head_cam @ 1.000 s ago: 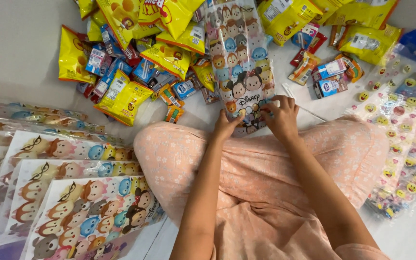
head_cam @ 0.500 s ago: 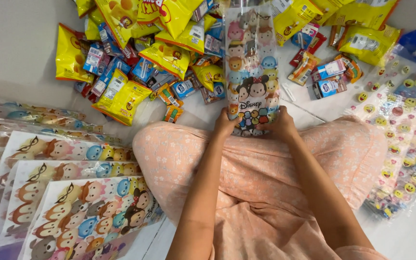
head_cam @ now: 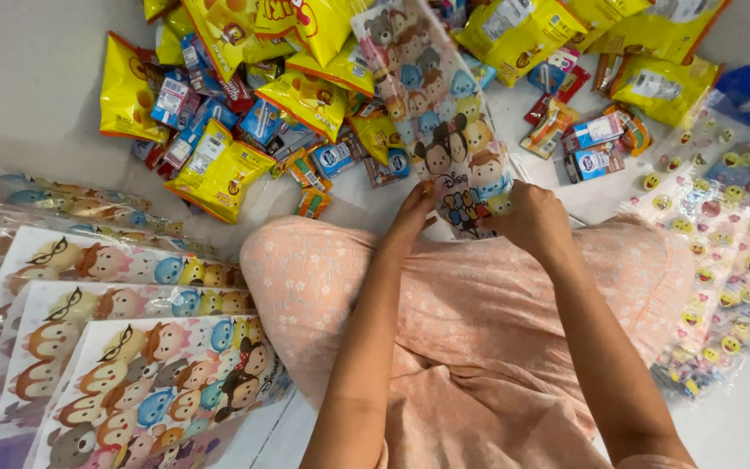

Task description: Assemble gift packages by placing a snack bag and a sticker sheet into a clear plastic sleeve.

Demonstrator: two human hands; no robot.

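Glossy plastic is everywhere around your knees: at your far left lies a fanned stack of flat clear bags printed with rows of cartoon animal faces (head_cam: 123, 382), flat and, as far as the picture shows, unfilled. Beyond them, on the pale floor (head_cam: 28, 78), sits a loose heap of yellow foil snack packets (head_cam: 219, 169) mixed with small blue-and-white drink cartons (head_cam: 336, 159) and little orange wrapped sweets (head_cam: 312, 202). Moving to the middle, your left hand (head_cam: 411, 217) pinches the lower left edge of one cartoon-printed clear bag (head_cam: 444, 130), fingers closed on the plastic, while your right hand (head_cam: 533, 219) grips the lower right corner of the same bag, knuckles curled over it. That bag is held just above your pink flowered lap (head_cam: 479, 321), its bottom end towards you and its length tilting away over the snack heap; whether anything is inside it yet cannot be told. Further right lie more yellow packets (head_cam: 653, 82) and cartons, then a second spread of clear bags dotted with yellow smiley faces (head_cam: 722, 260). Judging by the large pile of loose snacks and the many flat bags on both sides, you look to be early on, with most of the work still ahead.
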